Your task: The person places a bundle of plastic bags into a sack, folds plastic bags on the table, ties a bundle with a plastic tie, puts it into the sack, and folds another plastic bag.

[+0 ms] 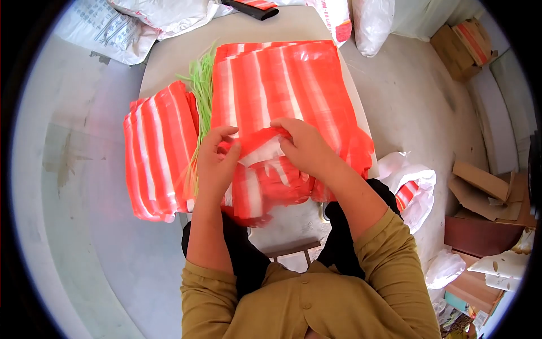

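Observation:
A stack of red-and-white striped plastic bags (282, 85) lies flat before me on the table. At its near edge, my right hand (305, 148) pinches the gathered part of a striped plastic bag (262, 151) between thumb and fingers. My left hand (216, 161) curls its thumb and fingers round the left side of the same bag, where red film shows between them. Crumpled striped film (271, 183) hangs below both hands over the table's front edge. Left of the stack runs a bundle of thin green strips (202, 85), close to my left hand.
A second, folded striped pile (160, 152) rests at the table's left edge. White sacks (110, 31) stand at the back left. On the right floor are an open white bag (409, 181) with striped material and cardboard boxes (488, 189). A small stool (293, 248) shows between my legs.

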A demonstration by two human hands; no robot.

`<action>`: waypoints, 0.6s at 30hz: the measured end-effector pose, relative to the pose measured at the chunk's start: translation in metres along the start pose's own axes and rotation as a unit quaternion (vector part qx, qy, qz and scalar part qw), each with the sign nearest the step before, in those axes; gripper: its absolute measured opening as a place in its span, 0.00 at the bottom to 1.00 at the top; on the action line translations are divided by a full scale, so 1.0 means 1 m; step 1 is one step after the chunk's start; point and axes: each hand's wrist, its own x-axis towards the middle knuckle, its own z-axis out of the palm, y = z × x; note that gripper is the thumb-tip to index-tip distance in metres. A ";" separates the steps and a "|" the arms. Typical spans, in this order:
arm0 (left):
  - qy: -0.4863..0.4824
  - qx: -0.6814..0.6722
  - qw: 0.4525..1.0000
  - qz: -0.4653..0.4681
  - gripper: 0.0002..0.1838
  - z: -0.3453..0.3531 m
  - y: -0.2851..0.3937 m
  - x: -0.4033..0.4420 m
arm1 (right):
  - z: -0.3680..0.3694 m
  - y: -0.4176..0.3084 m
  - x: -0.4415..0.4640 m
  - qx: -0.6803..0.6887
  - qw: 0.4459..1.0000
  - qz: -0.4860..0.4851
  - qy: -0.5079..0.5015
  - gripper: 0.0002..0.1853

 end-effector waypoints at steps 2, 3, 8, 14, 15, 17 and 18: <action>0.003 0.160 0.978 0.134 0.22 -0.002 0.003 0.003 | 0.001 0.004 0.001 -0.015 1.000 -0.006 0.004 0.20; 0.004 0.238 0.951 0.199 0.23 -0.002 0.006 0.005 | 0.001 0.003 0.000 -0.033 0.999 -0.007 0.004 0.20; -0.061 0.240 0.961 0.125 0.21 0.005 -0.002 0.002 | 0.000 0.000 0.002 -0.153 0.988 0.005 -0.001 0.21; -0.068 0.272 0.951 0.131 0.16 0.010 0.005 0.005 | -0.006 -0.006 0.001 -0.181 0.982 -0.035 -0.037 0.23; -0.073 0.284 0.946 0.137 0.16 0.011 0.006 0.006 | -0.007 -0.003 0.001 -0.186 0.981 -0.043 -0.038 0.22; -0.064 0.271 0.947 0.157 0.15 0.017 0.005 0.006 | -0.008 0.002 -0.001 -0.195 0.978 -0.058 -0.041 0.21; -0.059 0.265 0.948 0.168 0.15 0.021 0.005 0.006 | -0.007 0.006 -0.001 -0.198 0.977 -0.064 -0.044 0.20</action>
